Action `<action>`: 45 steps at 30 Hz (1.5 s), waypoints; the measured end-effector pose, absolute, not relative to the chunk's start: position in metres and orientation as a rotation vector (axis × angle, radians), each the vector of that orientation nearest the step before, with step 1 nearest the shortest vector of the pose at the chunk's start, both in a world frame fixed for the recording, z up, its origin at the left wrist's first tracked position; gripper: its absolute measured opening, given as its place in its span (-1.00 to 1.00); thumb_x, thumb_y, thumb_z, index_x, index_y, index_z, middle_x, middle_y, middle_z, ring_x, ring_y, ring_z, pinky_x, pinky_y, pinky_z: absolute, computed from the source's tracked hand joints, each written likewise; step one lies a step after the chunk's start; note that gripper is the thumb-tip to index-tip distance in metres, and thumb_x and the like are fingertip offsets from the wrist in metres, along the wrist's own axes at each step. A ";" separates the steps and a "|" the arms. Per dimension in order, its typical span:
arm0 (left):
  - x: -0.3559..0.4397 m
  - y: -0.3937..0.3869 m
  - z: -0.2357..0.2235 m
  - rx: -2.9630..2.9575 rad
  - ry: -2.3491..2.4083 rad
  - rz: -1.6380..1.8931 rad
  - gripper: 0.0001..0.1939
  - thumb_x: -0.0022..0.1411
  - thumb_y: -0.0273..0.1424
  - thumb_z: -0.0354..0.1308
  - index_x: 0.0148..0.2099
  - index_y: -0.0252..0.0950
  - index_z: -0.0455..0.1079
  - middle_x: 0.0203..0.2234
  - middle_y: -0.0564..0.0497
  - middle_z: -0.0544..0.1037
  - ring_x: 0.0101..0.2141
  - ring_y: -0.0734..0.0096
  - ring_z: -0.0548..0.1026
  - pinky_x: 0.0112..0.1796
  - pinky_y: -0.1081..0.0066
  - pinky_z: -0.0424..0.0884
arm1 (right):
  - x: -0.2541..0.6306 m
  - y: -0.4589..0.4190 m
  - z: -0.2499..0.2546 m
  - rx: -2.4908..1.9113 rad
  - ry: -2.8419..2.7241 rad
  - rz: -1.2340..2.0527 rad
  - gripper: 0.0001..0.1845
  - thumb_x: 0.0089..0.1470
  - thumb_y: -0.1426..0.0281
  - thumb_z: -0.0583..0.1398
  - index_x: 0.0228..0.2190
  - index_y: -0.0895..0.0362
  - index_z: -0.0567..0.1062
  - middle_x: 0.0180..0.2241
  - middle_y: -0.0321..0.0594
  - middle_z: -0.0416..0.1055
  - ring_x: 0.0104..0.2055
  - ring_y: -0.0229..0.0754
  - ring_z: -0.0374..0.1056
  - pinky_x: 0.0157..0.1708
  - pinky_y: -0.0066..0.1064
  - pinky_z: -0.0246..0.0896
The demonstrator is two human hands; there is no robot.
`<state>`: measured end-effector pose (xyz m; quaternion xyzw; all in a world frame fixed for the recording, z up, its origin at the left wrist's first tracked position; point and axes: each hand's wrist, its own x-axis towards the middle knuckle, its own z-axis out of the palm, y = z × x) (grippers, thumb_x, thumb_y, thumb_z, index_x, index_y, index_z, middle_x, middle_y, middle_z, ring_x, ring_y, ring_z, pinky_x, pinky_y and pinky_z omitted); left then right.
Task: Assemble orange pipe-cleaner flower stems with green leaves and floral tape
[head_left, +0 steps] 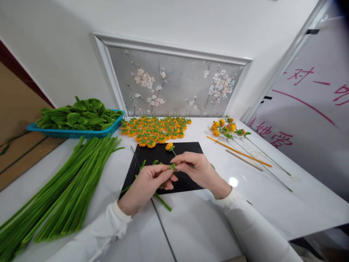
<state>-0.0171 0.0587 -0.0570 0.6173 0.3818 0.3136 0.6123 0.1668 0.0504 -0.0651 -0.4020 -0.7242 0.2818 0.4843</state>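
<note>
My left hand (148, 182) and my right hand (199, 170) meet over a black mat (188, 183), fingertips pinched together. Between them shows a small green fuzzy pipe-cleaner piece (172, 166), gripped by both hands. Just beyond the fingers, a small orange pipe-cleaner flower (169, 146) has a thin green stem running down toward my right fingertips; whether those fingers grip the stem is hidden. Under and beside my left hand lie several green pipe-cleaner pieces (163, 202), partly covered by it. A long thin dark wire (162, 225) runs from below my left hand toward the near edge.
To the left, long green pipe cleaners (79, 185) lie bundled before a blue basket (109, 125) of green leaf shapes (79, 114). Many orange flower heads (152, 131) stand behind the mat. At right are finished flower stems (227, 127), an orange pipe cleaner (240, 152) and a brown stick (244, 160).
</note>
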 end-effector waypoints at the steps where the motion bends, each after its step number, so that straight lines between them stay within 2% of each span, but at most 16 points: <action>1: -0.017 0.058 -0.056 1.391 0.874 0.715 -0.78 0.14 -0.25 0.19 -0.36 -0.31 0.51 -0.48 0.01 0.54 -0.54 0.52 0.41 -0.46 0.48 0.41 | 0.167 0.050 -0.065 -0.954 -1.774 0.690 -0.81 0.07 0.49 0.17 -0.28 0.06 0.55 -0.36 -0.27 0.47 -0.33 -0.26 0.39 -0.30 -0.44 0.31; 6: -0.018 0.057 -0.051 1.229 0.848 0.694 -0.75 0.13 -0.22 0.19 -0.40 -0.32 0.49 -0.48 -0.01 0.52 -0.58 0.57 0.35 -0.54 0.52 0.33 | 0.168 0.049 -0.063 -0.905 -1.780 0.717 -0.82 0.12 0.44 0.16 -0.29 0.04 0.56 -0.35 -0.25 0.48 -0.30 -0.24 0.42 -0.26 -0.39 0.35; 13: -0.018 0.060 -0.053 1.247 0.835 0.652 -0.78 0.12 -0.25 0.21 -0.39 -0.32 0.50 -0.49 -0.01 0.52 -0.57 0.56 0.36 -0.52 0.52 0.33 | 0.166 0.048 -0.061 -0.910 -1.790 0.701 -0.87 0.09 0.43 0.19 -0.37 0.07 0.57 -0.38 -0.25 0.47 -0.36 -0.25 0.40 -0.33 -0.42 0.33; 20: -0.019 0.057 -0.058 1.674 0.919 0.808 -0.79 0.20 -0.30 0.12 -0.39 -0.27 0.51 -0.60 0.07 0.51 -0.53 0.48 0.43 -0.44 0.48 0.37 | 0.160 0.044 -0.057 -0.971 -1.811 0.579 -0.86 0.08 0.52 0.16 -0.41 0.10 0.52 -0.41 -0.28 0.43 -0.36 -0.28 0.35 -0.33 -0.46 0.25; 27: -0.017 0.053 -0.063 2.049 1.051 0.956 -0.78 0.25 -0.36 0.04 -0.36 -0.24 0.49 -0.57 0.08 0.53 -0.51 0.44 0.47 -0.42 0.47 0.35 | 0.156 0.041 -0.057 -1.049 -1.812 0.551 -0.91 0.07 0.48 0.16 -0.39 0.12 0.48 -0.45 -0.27 0.38 -0.43 -0.28 0.30 -0.41 -0.45 0.21; 29: -0.016 0.053 -0.062 1.924 1.018 0.943 -0.79 0.24 -0.35 0.06 -0.33 -0.24 0.50 -0.60 0.09 0.51 -0.52 0.45 0.46 -0.43 0.48 0.35 | 0.157 0.042 -0.059 -1.034 -1.792 0.646 -0.94 0.05 0.44 0.19 -0.37 0.12 0.47 -0.44 -0.28 0.36 -0.44 -0.29 0.29 -0.42 -0.46 0.22; 31: -0.015 0.054 -0.060 1.663 0.940 0.887 -0.79 0.24 -0.33 0.08 -0.34 -0.27 0.50 -0.59 0.08 0.50 -0.53 0.48 0.44 -0.45 0.51 0.36 | 0.161 0.043 -0.059 -0.980 -1.743 0.758 -0.86 0.03 0.42 0.21 -0.29 0.11 0.47 -0.39 -0.27 0.37 -0.39 -0.29 0.32 -0.39 -0.45 0.25; 34: -0.015 0.053 -0.054 1.256 0.815 0.806 -0.81 0.20 -0.31 0.15 -0.35 -0.32 0.49 -0.47 0.03 0.53 -0.54 0.57 0.42 -0.49 0.57 0.36 | 0.168 0.045 -0.057 -0.935 -1.673 0.788 -0.74 0.04 0.42 0.20 -0.16 0.09 0.45 -0.29 -0.23 0.37 -0.29 -0.26 0.33 -0.29 -0.41 0.27; 36: -0.015 0.052 -0.052 1.086 0.760 0.793 -0.87 0.17 -0.35 0.20 -0.27 -0.30 0.48 -0.43 0.02 0.54 -0.53 0.60 0.43 -0.49 0.59 0.38 | 0.172 0.045 -0.056 -0.947 -1.668 0.749 -0.73 0.05 0.41 0.19 -0.15 0.08 0.46 -0.28 -0.22 0.37 -0.27 -0.25 0.32 -0.26 -0.39 0.27; 38: -0.015 0.052 -0.050 0.996 0.723 0.800 -0.86 0.15 -0.40 0.22 -0.20 -0.28 0.47 -0.40 0.01 0.56 -0.48 0.57 0.48 -0.43 0.58 0.43 | 0.173 0.046 -0.057 -0.979 -1.648 0.769 -0.76 0.08 0.39 0.16 -0.17 0.09 0.46 -0.32 -0.23 0.37 -0.32 -0.27 0.33 -0.32 -0.41 0.29; 41: -0.017 0.054 -0.051 0.954 0.682 0.836 -0.81 0.14 -0.45 0.23 -0.14 -0.26 0.44 -0.35 0.00 0.58 -0.37 0.48 0.53 -0.30 0.50 0.48 | 0.172 0.047 -0.058 -1.075 -1.532 0.902 -0.82 0.11 0.35 0.12 -0.24 0.13 0.42 -0.49 -0.31 0.35 -0.52 -0.34 0.28 -0.52 -0.48 0.27; 43: -0.018 0.056 -0.052 0.955 0.663 0.888 -0.75 0.14 -0.47 0.23 -0.09 -0.23 0.42 -0.34 0.01 0.59 -0.31 0.45 0.55 -0.22 0.46 0.47 | 0.168 0.047 -0.059 -1.122 -1.469 0.994 -0.85 0.11 0.32 0.11 -0.31 0.15 0.38 -0.59 -0.39 0.30 -0.63 -0.38 0.22 -0.61 -0.52 0.22; 45: -0.019 0.059 -0.054 0.950 0.654 0.956 -0.73 0.14 -0.48 0.23 -0.07 -0.21 0.41 -0.34 0.01 0.60 -0.27 0.45 0.54 -0.17 0.47 0.44 | 0.161 0.045 -0.061 -1.114 -1.461 1.116 -0.83 0.09 0.28 0.13 -0.34 0.14 0.33 -0.61 -0.41 0.30 -0.66 -0.39 0.22 -0.65 -0.54 0.20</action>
